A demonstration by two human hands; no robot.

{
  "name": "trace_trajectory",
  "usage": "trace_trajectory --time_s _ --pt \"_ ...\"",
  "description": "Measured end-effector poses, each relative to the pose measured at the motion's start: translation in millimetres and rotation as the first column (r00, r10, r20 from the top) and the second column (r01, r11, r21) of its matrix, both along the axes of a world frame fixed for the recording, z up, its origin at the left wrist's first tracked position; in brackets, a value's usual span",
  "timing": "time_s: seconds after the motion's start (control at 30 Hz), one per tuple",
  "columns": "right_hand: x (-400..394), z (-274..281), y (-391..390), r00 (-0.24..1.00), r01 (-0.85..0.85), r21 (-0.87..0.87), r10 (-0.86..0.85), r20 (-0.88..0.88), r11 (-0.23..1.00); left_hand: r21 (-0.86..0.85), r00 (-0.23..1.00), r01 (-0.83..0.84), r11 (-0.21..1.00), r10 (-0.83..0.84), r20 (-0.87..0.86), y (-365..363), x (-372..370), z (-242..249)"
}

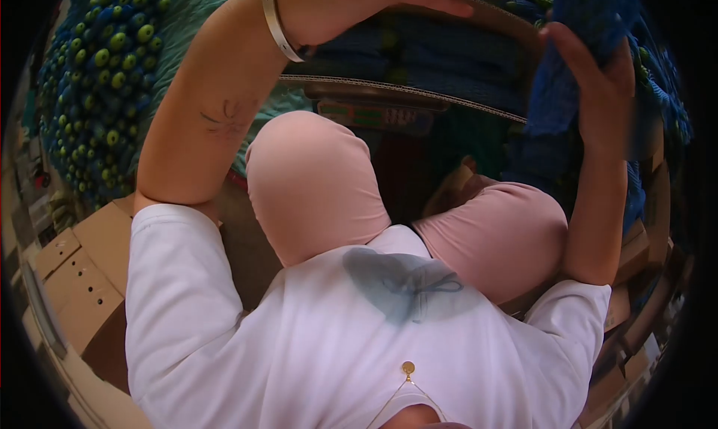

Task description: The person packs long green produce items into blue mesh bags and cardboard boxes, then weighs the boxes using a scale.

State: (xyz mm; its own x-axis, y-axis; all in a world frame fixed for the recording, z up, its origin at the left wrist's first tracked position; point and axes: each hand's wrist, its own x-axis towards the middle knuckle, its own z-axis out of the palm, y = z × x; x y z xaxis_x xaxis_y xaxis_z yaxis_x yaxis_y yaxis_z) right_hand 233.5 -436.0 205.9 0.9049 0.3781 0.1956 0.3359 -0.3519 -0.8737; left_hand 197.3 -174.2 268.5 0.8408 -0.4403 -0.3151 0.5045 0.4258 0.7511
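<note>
My left hand, below a metal bracelet, reaches in at the top centre with its fingers spread and nothing visible in them; the frame's top edge cuts it off in part. At the upper right, my right hand is closed around a blue knitted or mesh-like cloth, which hangs down past the thumb. Between the hands lies a cardboard box with dark blue and green material in it.
A pile of blue items with green round ends is at the upper left, beside pale green sheeting. Cardboard boxes stand at the left, and more at the right. My knees are below the box.
</note>
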Motion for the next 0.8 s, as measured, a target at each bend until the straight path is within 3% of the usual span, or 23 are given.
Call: trace_trajectory --time_s 0.03,0.07,0.1,0.13,0.17,0.2,0.27,0.3,0.33,0.4,0.47,0.5,0.53,0.57,0.63,0.73,0.77,0.8 --pt "6 -6 -28 0.989 0.130 0.032 -0.128 -0.070 0.991 -0.044 0.984 0.124 0.991 -0.129 -0.121 6 2 -11" --pt "11 -13 -57 0.959 0.256 0.057 -0.246 -0.141 0.965 0.387 0.959 0.103 0.916 -0.194 0.205 16 1 -55" --pt "10 -26 -83 0.919 0.384 0.025 -0.380 -0.104 0.923 0.718 0.812 -0.081 0.691 -0.372 0.450 29 4 -89" --pt "5 -45 -112 0.860 0.508 -0.003 -0.507 -0.062 0.862 0.860 0.849 0.117 0.496 -0.499 0.173 52 13 -105" --pt "0 -71 -152 0.809 0.574 -0.149 -0.586 -0.044 0.805 0.935 0.821 -0.167 0.313 -0.480 0.308 65 1 -154" --pt "-10 -110 -194 0.777 0.621 -0.157 -0.629 0.000 0.768 0.965 0.739 -0.234 0.121 -0.623 0.258 75 -6 -169" --pt "-38 -186 -281 0.667 0.655 -0.284 -0.713 -0.217 0.700 0.994 0.722 -0.109 -0.003 -0.688 0.077 82 -10 -193" --pt "-56 -207 -302 0.574 0.685 -0.366 -0.776 -0.261 0.630 0.994 0.722 -0.106 -0.003 -0.688 0.075 82 -10 -203" --pt "-69 -228 -327 0.498 0.671 -0.490 -0.828 -0.257 0.556 0.994 0.702 -0.064 -0.085 -0.712 -0.016 80 -9 -212" --pt "-87 -249 -345 0.369 0.653 -0.695 -0.928 -0.053 0.300 0.965 0.673 0.080 -0.250 -0.701 -0.237 74 -1 -214" --pt "-82 -236 -321 0.292 0.458 -0.888 -0.941 0.174 -0.022 0.943 0.654 0.160 -0.291 -0.684 -0.322 77 5 -224" --pt "-75 -231 -318 0.285 0.470 -0.882 -0.942 0.176 -0.022 0.934 0.659 0.176 -0.311 -0.668 -0.346 77 5 -231" --pt "-63 -227 -316 0.461 0.534 -0.808 -0.887 0.030 0.251 0.913 0.644 0.193 -0.360 -0.655 -0.394 74 9 -231" --pt "-50 -220 -311 0.634 0.533 -0.677 -0.769 -0.077 0.507 0.922 0.649 0.105 -0.373 -0.676 -0.348 78 6 -238" --pt "-23 -187 -263 0.813 0.414 -0.427 -0.538 -0.225 0.804 0.913 0.671 0.010 -0.407 -0.675 -0.308 84 0 -246" --pt "1 -140 -180 0.889 0.197 -0.290 -0.295 -0.349 0.937 0.899 0.711 -0.014 -0.437 -0.637 -0.298 74 -4 -257" --pt "10 -133 -157 0.870 0.168 -0.226 -0.252 -0.423 0.960 0.850 0.697 0.114 -0.514 -0.569 -0.437 63 4 -248" --pt "17 -127 -134 0.847 0.129 -0.242 -0.234 -0.477 0.962 0.850 0.698 0.105 -0.516 -0.571 -0.433 62 4 -246"
